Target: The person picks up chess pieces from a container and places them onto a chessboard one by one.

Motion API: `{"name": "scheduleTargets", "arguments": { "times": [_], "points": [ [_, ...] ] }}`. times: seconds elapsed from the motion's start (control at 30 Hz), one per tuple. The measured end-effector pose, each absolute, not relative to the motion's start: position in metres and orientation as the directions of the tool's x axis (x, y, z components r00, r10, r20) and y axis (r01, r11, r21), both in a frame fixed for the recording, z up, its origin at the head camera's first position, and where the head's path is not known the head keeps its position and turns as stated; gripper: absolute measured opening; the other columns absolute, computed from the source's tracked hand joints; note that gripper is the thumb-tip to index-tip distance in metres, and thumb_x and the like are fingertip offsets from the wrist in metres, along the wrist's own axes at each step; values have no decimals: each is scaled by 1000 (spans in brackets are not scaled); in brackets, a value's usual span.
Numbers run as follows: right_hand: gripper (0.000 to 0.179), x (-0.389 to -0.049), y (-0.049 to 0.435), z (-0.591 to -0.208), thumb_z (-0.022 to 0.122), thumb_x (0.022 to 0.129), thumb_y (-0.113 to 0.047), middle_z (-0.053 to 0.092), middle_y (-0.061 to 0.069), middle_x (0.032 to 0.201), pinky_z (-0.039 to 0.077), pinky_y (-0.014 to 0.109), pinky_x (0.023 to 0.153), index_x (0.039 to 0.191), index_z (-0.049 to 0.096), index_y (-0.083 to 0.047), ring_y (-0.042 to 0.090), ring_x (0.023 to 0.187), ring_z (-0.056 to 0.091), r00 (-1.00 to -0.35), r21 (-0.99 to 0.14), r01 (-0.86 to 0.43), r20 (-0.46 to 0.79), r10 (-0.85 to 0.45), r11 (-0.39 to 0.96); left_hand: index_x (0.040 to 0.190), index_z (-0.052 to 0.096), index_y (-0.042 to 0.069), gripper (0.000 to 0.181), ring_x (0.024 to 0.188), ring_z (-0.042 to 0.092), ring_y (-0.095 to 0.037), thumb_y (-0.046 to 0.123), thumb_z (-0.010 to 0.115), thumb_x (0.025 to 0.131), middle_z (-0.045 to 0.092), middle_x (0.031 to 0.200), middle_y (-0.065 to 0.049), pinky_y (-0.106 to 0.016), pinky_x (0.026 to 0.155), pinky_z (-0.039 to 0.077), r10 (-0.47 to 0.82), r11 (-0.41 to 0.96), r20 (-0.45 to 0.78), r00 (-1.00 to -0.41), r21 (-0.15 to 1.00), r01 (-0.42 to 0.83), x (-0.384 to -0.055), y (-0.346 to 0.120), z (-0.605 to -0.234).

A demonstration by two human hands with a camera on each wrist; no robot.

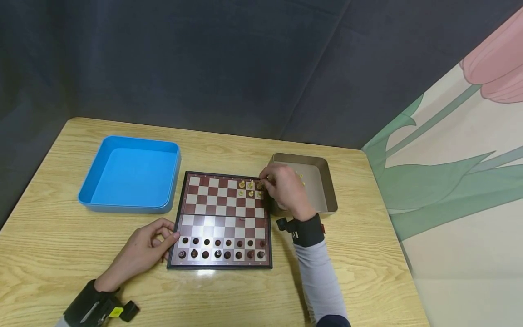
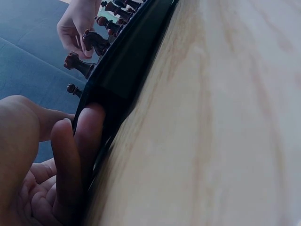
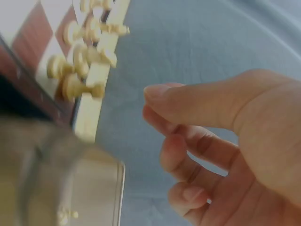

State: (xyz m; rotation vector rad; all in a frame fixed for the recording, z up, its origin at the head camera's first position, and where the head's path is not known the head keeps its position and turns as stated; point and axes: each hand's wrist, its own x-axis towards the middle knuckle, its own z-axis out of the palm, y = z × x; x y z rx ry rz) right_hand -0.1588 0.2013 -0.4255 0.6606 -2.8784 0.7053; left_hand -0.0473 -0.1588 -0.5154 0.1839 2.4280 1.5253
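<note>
A chessboard (image 1: 222, 221) lies on the table, with two rows of dark chess pieces (image 1: 205, 255) along its near side. Several cream chess pieces (image 1: 251, 184) stand in its far right corner. My left hand (image 1: 147, 245) holds the board's left edge, thumb on the rim and fingers against its side (image 2: 77, 160). Over the far right corner hovers my right hand (image 1: 286, 188), beside the cream pieces. In the right wrist view the right thumb and index fingertips (image 3: 157, 92) are close together, and no piece shows between them.
A blue tray (image 1: 126, 175) sits at the left beyond the board. At the right, a grey-brown box (image 1: 328, 190) holds some small cream pieces (image 3: 68, 214); the right hand and wrist partly cover it. A dark curtain (image 1: 212, 68) hangs behind the wooden table (image 1: 367, 254).
</note>
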Motion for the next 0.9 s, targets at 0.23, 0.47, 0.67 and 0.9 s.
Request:
{"name": "scheduleTargets", "arguments": {
  "times": [0.23,0.47,0.67,0.9],
  "points": [
    [10,-162,220,-420,71,93,-4,74,9,101,52,34,66,100,79,-3,19,74,62,-903,-412,-428,235,-360,805,118,64,4,36,54,65,-13,33,68,99,66,81,-4,-28,48,48,249,428,-156,-956,903,-36,-47,-159,-515],
    [7,-161,231,-415,74,92,-6,76,7,96,51,34,62,97,80,-7,18,72,64,-897,-387,-426,300,-326,817,118,64,4,36,54,65,-13,34,68,99,66,81,-4,-28,48,47,244,434,-165,-956,900,-44,-47,-158,-514],
    [9,-161,243,-412,74,92,-3,76,11,99,53,39,68,98,79,-1,24,78,65,-900,-416,-407,335,-279,813,119,63,4,37,54,66,-14,34,68,99,66,82,-4,-28,48,47,245,434,-170,-955,900,-49,-47,-158,-514],
    [10,-163,259,-412,72,92,-1,76,13,98,52,42,72,99,79,0,28,79,64,-905,-419,-374,360,-226,827,118,64,4,37,53,65,-14,35,68,99,66,82,-4,-28,47,46,241,437,-169,-956,898,-49,-47,-158,-513]
  ]
}}
